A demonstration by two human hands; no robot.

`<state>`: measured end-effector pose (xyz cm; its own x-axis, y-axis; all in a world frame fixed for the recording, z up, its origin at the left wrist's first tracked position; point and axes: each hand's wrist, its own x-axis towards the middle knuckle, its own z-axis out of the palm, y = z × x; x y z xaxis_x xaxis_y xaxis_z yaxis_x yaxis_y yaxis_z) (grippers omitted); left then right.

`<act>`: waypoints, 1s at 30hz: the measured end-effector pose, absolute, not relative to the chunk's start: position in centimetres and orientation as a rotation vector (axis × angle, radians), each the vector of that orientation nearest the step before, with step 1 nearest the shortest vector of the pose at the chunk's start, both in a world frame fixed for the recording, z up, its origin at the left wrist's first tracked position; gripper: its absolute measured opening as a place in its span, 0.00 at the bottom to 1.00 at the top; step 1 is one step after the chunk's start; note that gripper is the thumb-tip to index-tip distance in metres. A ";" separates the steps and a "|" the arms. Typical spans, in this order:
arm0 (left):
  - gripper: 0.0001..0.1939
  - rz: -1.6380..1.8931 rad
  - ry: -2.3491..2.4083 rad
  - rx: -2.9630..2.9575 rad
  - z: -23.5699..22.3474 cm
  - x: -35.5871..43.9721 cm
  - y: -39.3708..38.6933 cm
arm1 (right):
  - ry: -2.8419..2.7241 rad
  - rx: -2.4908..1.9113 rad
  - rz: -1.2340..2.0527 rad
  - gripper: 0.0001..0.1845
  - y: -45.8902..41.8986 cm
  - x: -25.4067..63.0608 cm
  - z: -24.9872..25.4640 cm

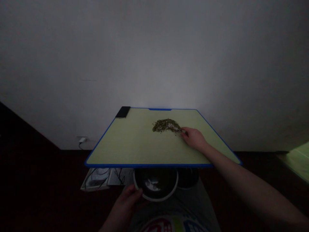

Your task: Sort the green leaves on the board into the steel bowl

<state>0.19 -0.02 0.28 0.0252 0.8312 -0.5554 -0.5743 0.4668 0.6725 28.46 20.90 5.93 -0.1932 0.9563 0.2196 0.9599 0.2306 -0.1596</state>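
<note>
Hands first: what are they doing?

The right hand (194,138) is out on the board, fingers bunched, with the tips at the right end of the small green beans (166,125). I can't tell whether they're pinching any.

And the other one?

The left hand (126,201) is curled over the white rim of a dark round bowl (155,199), which sits on the near side, below the board's edge.

Where exactly are the beans?

In a loose, curved pile toward the far side of a pale green board (135,141) with a blue edge, right of centre, thinning into a tail that runs right to the fingertips.

What's around them?

A black phone (122,112) lies at the board's far left corner. A white plug (82,140) sits low on the wall to the left, and cables (96,177) lie near left of the bowl. A dark round object (188,178) stands just right of the bowl.
</note>
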 end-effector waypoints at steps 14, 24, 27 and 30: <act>0.17 1.103 1.102 0.364 0.1 -0.1 -0.1 | -2.223 -1.806 0.001 0.21 20.7 28.5 6.1; 0.15 1.115 1.092 0.334 0.5 -0.1 0.0 | -2.183 -1.857 -0.026 0.22 20.9 29.5 5.7; 0.15 1.104 1.094 0.332 0.6 -0.1 0.0 | -2.185 -1.861 -0.030 0.22 21.1 29.5 5.7; 0.15 1.091 1.093 0.329 0.5 -0.1 -0.1 | -2.178 -1.867 -0.041 0.22 21.3 29.6 5.7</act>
